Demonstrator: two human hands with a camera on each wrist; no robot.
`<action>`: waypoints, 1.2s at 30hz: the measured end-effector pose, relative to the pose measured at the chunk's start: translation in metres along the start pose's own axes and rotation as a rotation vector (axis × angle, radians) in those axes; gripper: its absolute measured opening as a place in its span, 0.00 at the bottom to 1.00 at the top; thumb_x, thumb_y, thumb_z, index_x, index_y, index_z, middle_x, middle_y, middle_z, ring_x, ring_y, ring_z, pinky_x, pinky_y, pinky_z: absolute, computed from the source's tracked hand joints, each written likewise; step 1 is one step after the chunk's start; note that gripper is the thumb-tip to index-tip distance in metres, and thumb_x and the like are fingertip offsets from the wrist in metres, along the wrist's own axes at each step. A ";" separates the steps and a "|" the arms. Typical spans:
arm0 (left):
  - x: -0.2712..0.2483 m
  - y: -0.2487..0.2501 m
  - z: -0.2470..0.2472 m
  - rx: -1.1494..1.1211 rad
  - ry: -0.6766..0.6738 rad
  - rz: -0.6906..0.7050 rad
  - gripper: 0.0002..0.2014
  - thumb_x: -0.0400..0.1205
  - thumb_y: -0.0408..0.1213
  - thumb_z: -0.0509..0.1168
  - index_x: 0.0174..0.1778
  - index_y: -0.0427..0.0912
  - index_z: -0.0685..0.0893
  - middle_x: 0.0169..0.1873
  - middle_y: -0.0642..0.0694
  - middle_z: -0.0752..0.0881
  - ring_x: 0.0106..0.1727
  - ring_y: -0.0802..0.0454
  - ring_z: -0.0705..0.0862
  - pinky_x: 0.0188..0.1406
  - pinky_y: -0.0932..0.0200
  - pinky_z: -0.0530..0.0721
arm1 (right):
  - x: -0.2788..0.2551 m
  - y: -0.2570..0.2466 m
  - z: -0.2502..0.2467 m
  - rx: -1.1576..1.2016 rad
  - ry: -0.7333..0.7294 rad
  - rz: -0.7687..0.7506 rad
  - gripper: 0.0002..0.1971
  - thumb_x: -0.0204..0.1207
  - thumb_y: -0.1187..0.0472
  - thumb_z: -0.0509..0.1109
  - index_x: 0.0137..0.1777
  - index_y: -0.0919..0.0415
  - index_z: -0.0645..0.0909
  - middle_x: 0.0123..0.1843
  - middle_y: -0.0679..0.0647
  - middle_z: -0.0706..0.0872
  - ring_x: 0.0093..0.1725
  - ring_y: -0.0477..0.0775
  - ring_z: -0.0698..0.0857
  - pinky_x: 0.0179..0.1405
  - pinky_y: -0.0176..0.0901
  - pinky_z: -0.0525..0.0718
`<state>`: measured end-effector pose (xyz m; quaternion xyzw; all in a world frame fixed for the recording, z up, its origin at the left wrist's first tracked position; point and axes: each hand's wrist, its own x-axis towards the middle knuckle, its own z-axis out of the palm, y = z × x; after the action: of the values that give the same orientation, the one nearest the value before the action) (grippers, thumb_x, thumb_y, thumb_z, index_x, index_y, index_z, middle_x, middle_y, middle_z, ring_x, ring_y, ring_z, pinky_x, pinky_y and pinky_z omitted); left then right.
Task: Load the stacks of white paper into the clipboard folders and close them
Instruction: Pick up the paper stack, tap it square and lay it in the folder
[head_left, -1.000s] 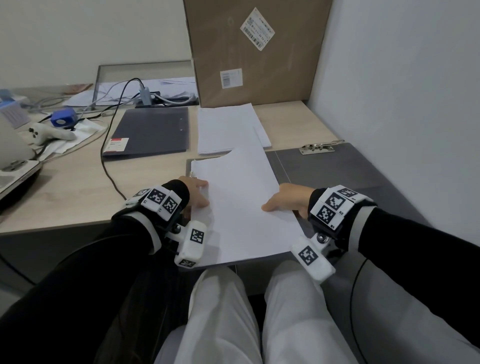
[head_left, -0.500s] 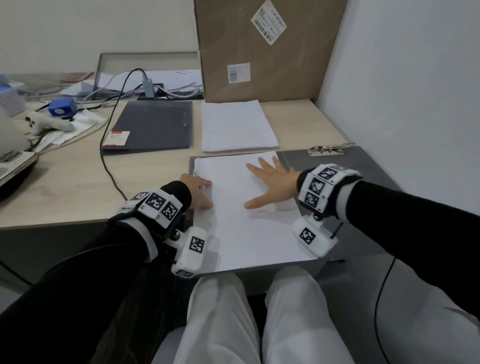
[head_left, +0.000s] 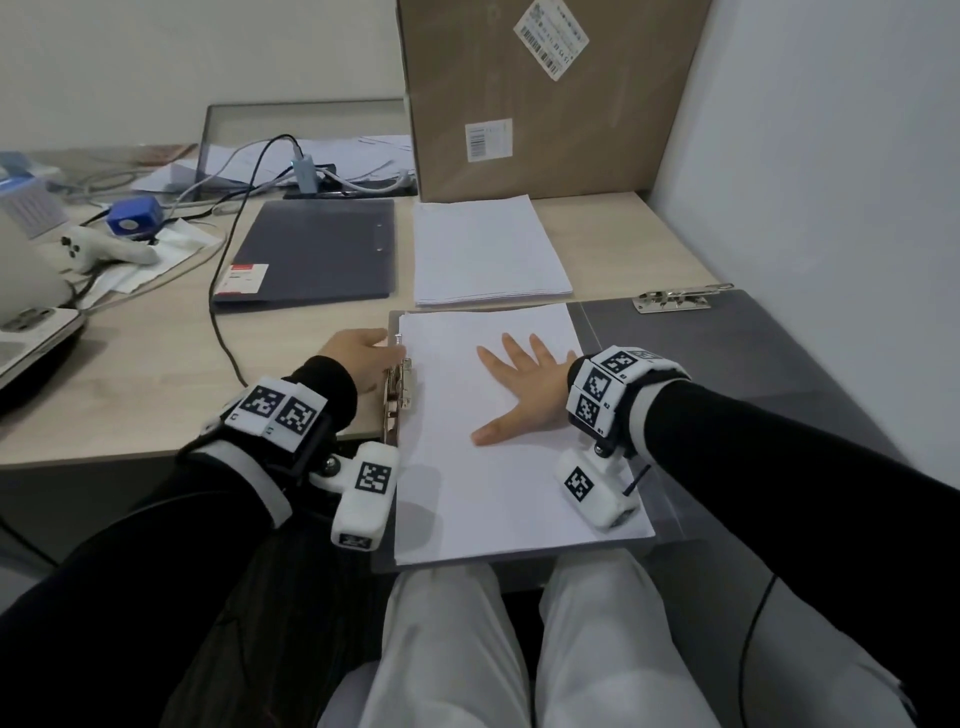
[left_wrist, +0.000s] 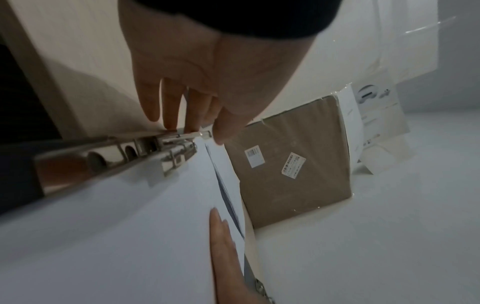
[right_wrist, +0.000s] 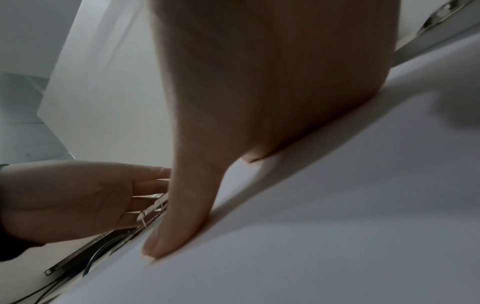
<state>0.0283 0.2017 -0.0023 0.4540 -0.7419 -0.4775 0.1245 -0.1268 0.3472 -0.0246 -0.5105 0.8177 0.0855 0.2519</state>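
On the far left of the desk (head_left: 130, 374) lie a white controller (head_left: 98, 249) and a small blue box (head_left: 132, 218), with a black cable (head_left: 221, 291) trailing toward the near edge. Next comes a closed dark clipboard folder (head_left: 311, 254), flat on the desk. The left hand (head_left: 358, 358) rests at the metal clip (head_left: 400, 395) of the open folder (head_left: 727, 364) — its fingers (left_wrist: 168, 111) are nearly straight and touch the clip's end, with the thumb just beside it; whether they pinch it I cannot tell. A stack of white paper (head_left: 483, 488) lies on the open folder's left half, its edge at the clip. The right hand (head_left: 524, 389) lies flat on this stack, fingers (right_wrist: 179, 216) spread and straight, holding nothing. Beyond it sits a second paper stack (head_left: 488, 249) on the desk, in front of a cardboard box (head_left: 545, 98). Farthest right, another metal clip (head_left: 675, 300) sits at the top edge of the folder's dark right half.
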 end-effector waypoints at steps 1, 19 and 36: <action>0.001 -0.001 -0.003 -0.027 0.019 0.011 0.19 0.80 0.41 0.64 0.66 0.38 0.82 0.50 0.47 0.85 0.51 0.52 0.81 0.54 0.57 0.80 | 0.000 0.000 0.000 0.002 -0.003 0.002 0.60 0.57 0.19 0.61 0.80 0.36 0.27 0.84 0.45 0.26 0.83 0.58 0.27 0.78 0.70 0.35; -0.013 -0.020 -0.021 0.757 -0.454 0.219 0.56 0.57 0.59 0.73 0.80 0.48 0.56 0.70 0.49 0.78 0.68 0.48 0.78 0.73 0.51 0.72 | -0.001 0.000 -0.002 0.003 -0.005 -0.001 0.60 0.57 0.19 0.61 0.80 0.36 0.28 0.84 0.45 0.26 0.83 0.58 0.27 0.78 0.71 0.36; -0.002 0.013 -0.027 0.594 -0.373 0.046 0.35 0.74 0.53 0.69 0.76 0.46 0.69 0.70 0.49 0.79 0.72 0.46 0.75 0.69 0.57 0.70 | -0.001 0.012 -0.033 0.330 0.091 -0.064 0.36 0.79 0.38 0.58 0.83 0.52 0.58 0.86 0.51 0.55 0.86 0.55 0.53 0.84 0.52 0.50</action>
<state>0.0393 0.1893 0.0224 0.3587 -0.8683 -0.3127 -0.1398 -0.1479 0.3409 0.0028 -0.4914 0.8144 -0.0811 0.2978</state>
